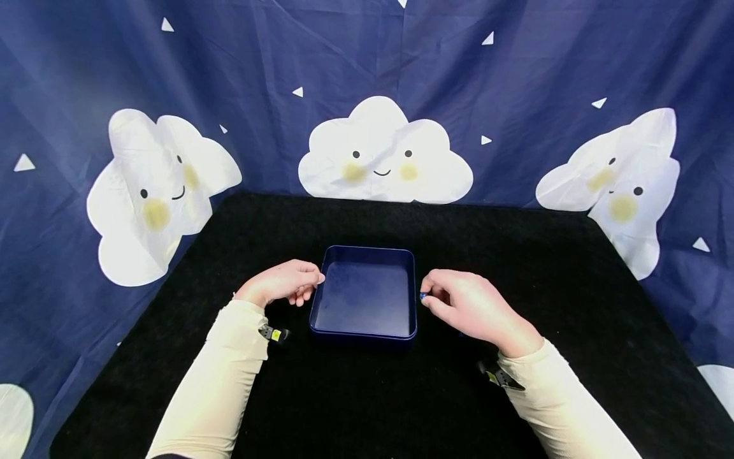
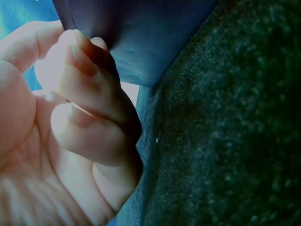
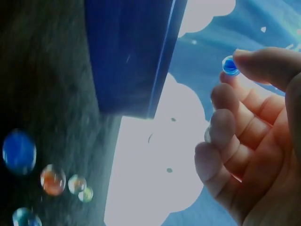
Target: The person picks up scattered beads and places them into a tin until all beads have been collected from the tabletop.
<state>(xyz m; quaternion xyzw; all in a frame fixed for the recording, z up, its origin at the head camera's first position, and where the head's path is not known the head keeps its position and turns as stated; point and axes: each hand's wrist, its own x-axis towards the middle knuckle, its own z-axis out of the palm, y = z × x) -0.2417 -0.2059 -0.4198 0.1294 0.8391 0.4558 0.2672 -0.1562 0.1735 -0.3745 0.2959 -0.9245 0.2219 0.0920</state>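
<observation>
A square, dark blue open box (image 1: 366,298) sits on the black cloth between the hands, its floor bare. My left hand (image 1: 288,281) is at the box's left side; in the left wrist view its thumb and index finger pinch the rim, the other fingers curled below. Just outside the right wall, my right hand (image 1: 467,305) pinches a small blue glass marble (image 3: 230,65) between thumb and index fingertip. The right wrist view shows the marble up at rim height, apart from the box, with the remaining fingers loosely bent.
Several loose marbles lie on the cloth near the box in the right wrist view, among them a large blue marble (image 3: 19,152) and an orange marble (image 3: 52,180). Behind the black cloth (image 1: 487,236) hangs a blue curtain (image 1: 355,51) with white clouds.
</observation>
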